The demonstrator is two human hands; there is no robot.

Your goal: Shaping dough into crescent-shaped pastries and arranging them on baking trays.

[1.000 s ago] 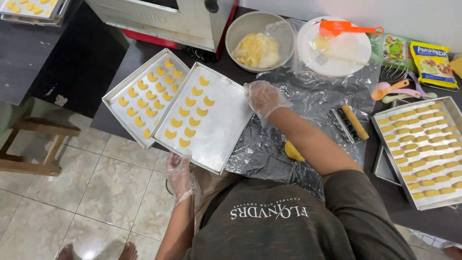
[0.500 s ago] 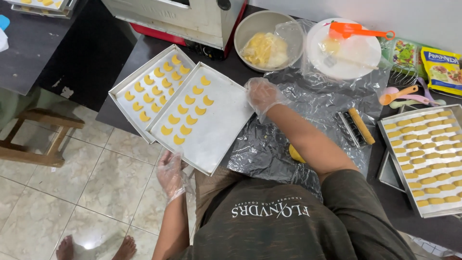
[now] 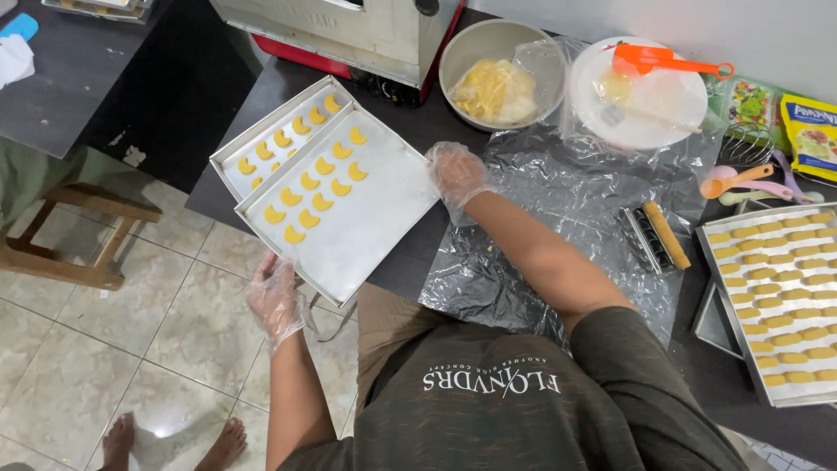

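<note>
While both gloved hands grasp it, left hand (image 3: 277,301) and right hand (image 3: 456,171) hold the baking tray (image 3: 366,228).

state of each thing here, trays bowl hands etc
left hand: gloved, at near edge of front tray
right hand: gloved, at right corner of front tray
front tray: partly filled with crescent dough pieces, overhangs table edge
back tray: partly filled, under front tray
bowl: holds yellow dough, plastic draped
right tray: full of dough sticks
plate: orange spatula on it

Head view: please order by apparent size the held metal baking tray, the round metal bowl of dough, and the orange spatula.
1. Metal baking tray, largest.
2. Round metal bowl.
3. Orange spatula, smallest.
</note>
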